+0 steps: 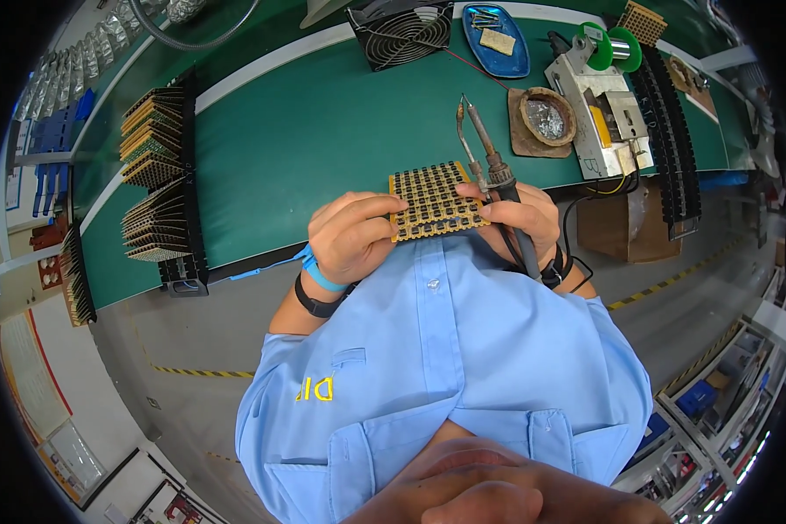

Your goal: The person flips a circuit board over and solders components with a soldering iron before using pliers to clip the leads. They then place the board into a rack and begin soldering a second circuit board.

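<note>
Close to my chest, at the table's front edge, I hold a yellow-edged circuit board panel (pixel 435 203) covered in rows of small black parts. My left hand (pixel 351 231) grips its left edge between thumb and fingers. At its right edge, the fingertips of my right hand (pixel 526 218) touch the board. That same hand also has a soldering iron (pixel 500 175) with a thin metal feed tube beside it, both tips pointing up and away from me. A blue strap and a dark band circle my left wrist.
Black racks of circuit boards (pixel 155 144) stand at the left. Across the green table (pixel 323 131) are a black fan (pixel 402 37), a blue tray (pixel 496 42), a round bowl (pixel 548 116) and a metal unit with a green solder spool (pixel 620 50). Another black rack (pixel 668 140) is far right.
</note>
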`<state>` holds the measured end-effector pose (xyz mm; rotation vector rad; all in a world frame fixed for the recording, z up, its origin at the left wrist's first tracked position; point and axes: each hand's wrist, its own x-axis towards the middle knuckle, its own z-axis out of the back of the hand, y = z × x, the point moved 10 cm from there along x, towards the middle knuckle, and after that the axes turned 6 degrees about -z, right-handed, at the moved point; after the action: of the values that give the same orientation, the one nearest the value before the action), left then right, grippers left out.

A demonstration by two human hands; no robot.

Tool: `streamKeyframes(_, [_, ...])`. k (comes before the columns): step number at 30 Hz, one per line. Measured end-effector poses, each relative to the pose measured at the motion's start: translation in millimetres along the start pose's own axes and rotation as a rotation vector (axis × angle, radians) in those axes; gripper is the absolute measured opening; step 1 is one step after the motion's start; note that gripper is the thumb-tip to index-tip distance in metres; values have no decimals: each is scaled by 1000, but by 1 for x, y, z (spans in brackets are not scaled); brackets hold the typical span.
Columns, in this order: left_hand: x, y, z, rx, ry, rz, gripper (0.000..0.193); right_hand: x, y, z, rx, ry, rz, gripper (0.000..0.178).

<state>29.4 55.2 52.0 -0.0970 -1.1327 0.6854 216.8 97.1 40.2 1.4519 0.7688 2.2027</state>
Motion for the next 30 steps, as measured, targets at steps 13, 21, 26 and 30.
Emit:
streamKeyframes(13, [1,2,3,-35,15,4,31,1,11,-1,-33,129,11,44])
streamKeyframes(21, [-4,0,6,-84,-21,6,32,1,-1,-3,-70,78,-70,45])
streamKeyframes(26, [-3,-3,5,-67,-13,3,35,0,3,-4,-88,112,-42,43])
streamKeyframes(30, [-5,-4,3,-60,-25,11,38,0,4,-2,-102,90,-29,42])
